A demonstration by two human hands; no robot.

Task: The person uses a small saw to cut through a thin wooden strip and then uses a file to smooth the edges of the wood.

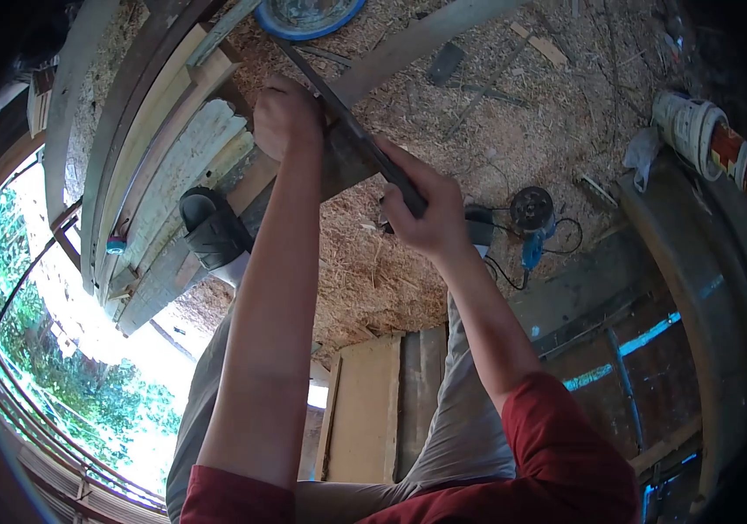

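Note:
My right hand (pixel 428 203) is wrapped round the near end of a long dark handsaw (pixel 365 144), whose narrow blade slants up and left. Closed at the upper left, my left hand (pixel 286 118) rests by a wooden board (pixel 352 162), beside the saw's blade; its fingertips are hidden, so what it grips is unclear. The blade lies across the board, between my two hands.
Stacked planks (pixel 164 148) lie at the left. A blue-rimmed basin (pixel 310 16) stands at the top. At the right are a blue power tool (pixel 532 249) with a cord and a white bucket (pixel 688 131). Sawdust and wood scraps cover the ground.

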